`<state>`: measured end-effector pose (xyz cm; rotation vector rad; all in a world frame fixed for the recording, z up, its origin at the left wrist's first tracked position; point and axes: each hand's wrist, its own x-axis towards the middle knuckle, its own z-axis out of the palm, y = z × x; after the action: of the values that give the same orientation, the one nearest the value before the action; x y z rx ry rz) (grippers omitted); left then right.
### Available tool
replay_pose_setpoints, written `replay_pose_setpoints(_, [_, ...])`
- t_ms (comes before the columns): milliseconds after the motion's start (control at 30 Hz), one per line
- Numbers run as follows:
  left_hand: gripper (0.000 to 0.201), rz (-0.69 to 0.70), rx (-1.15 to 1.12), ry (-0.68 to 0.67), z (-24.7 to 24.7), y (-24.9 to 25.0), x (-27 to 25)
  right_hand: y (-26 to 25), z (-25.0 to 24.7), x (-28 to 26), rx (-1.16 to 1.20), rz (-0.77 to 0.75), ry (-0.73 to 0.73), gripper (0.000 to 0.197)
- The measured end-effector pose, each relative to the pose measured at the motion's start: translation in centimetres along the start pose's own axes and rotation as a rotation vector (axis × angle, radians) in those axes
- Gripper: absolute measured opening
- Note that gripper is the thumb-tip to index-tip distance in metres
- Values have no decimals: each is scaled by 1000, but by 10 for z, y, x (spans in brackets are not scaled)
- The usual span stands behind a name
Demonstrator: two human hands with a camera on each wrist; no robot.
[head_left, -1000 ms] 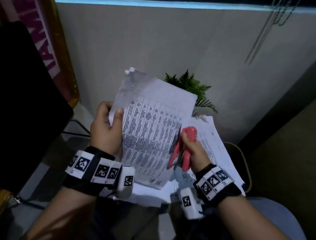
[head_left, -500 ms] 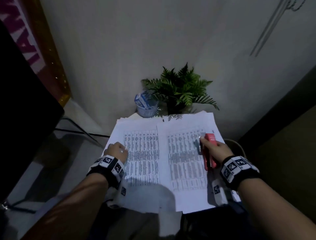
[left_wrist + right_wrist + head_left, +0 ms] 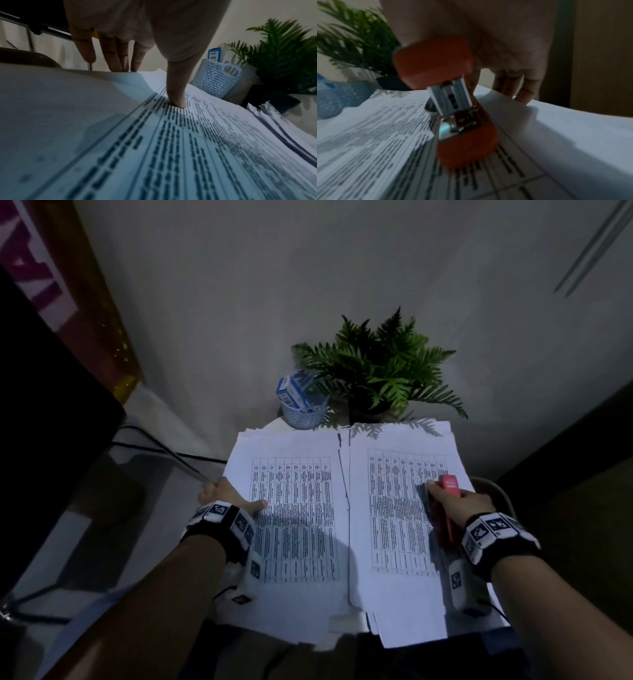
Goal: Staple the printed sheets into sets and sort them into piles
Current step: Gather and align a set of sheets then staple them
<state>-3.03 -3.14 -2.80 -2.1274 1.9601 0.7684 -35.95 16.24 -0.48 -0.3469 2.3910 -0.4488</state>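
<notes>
Two piles of printed table sheets lie side by side on a small table. My left hand (image 3: 236, 496) is at the left edge of the left pile (image 3: 294, 529). Its thumb (image 3: 176, 97) presses on the top sheet, its fingers (image 3: 118, 58) reach down behind that sheet's raised edge, and so it pinches the top set. My right hand (image 3: 442, 494) grips a red stapler (image 3: 447, 508) over the right pile (image 3: 394, 529). In the right wrist view the stapler (image 3: 453, 108) shows a slightly parted mouth with no paper in it, and its base touches the top sheet.
A blue mesh basket (image 3: 303, 412) holding a small blue box (image 3: 291, 388) and a potted fern (image 3: 376, 371) stand against the wall just behind the piles. Black cables (image 3: 164, 446) run at the left beside a dark screen (image 3: 41, 422). A chair rim (image 3: 493, 491) curves at the right.
A second ago my left hand held a set up in the air with the stapler at its edge. That set now lies on the left pile, and both hands have come down onto the piles.
</notes>
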Motion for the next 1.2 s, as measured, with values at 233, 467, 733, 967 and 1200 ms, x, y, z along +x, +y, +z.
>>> replay_pose_setpoints(233, [86,-44,-34,145,0,-4,1,-12,11,-46,63,-221,183,66])
replay_pose_setpoints(467, [23,40,-302,92,-12,-17,-8,-14,60,-79,9,-305,-96,49])
replay_pose_setpoints(733, [13,256,-600,360,-31,-18,-72,-14,56,-95,50,-286,-99,42])
replay_pose_setpoints(967, [9,579,-1012,487,-61,-23,-135,-16,48,-139,434,-475,-271,42])
replay_pose_setpoints(1200, [28,656,-1379,280,-83,-15,-174,-41,18,-166,838,-550,-507,62])
